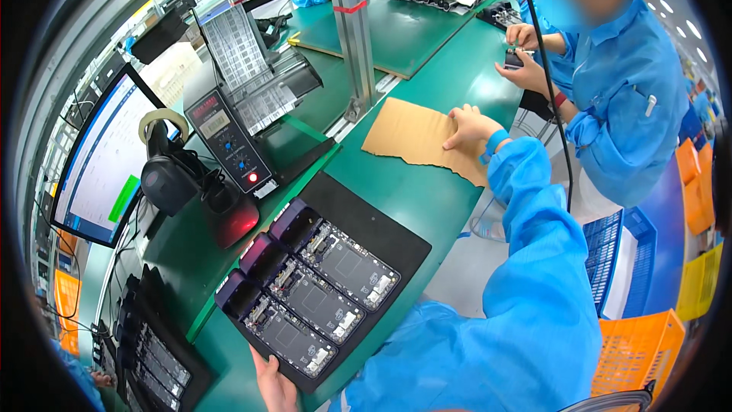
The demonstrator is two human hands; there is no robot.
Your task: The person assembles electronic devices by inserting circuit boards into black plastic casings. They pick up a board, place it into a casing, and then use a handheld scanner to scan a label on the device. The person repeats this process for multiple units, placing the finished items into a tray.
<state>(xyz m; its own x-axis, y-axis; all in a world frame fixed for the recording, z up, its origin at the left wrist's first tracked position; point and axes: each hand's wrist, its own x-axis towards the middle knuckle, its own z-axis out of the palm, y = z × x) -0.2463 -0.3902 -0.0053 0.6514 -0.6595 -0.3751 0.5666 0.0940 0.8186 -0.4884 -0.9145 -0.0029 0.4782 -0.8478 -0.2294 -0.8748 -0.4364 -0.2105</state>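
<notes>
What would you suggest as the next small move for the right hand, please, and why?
I would probably lift the cardboard gently with the right hand, since that hand is already at its right end. The left hand is at the near edge of the black mat, where three circuit boards lie, so those seem best left undisturbed.

A lit monitor stands behind a black scanner, near a control box.
</notes>
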